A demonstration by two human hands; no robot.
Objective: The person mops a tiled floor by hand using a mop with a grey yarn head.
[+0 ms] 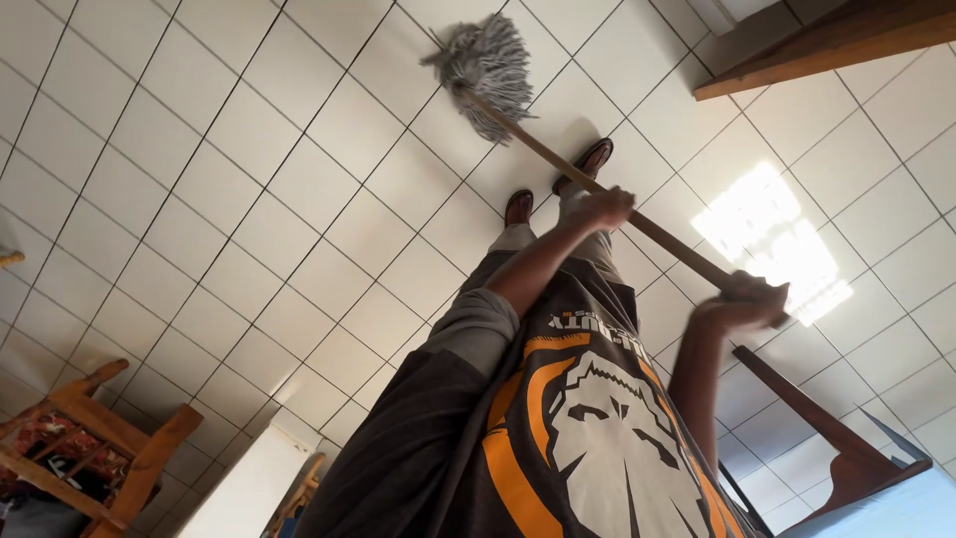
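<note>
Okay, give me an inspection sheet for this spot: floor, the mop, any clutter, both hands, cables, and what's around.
Surface: white tiled floor, bright light patch on it.
Job's things: string mop, grey head on the tiles, wooden handle slanting to the hands.
Clutter: nothing seen on the tiles near the mop.
Grippers: left hand gripping the handle mid-shaft; right hand gripping near its top end.
Cables: nothing seen.
Surroundings: wooden chair at one edge, dark wooden furniture leg, wooden beam at a corner; the person's shoes beside the mop.
</note>
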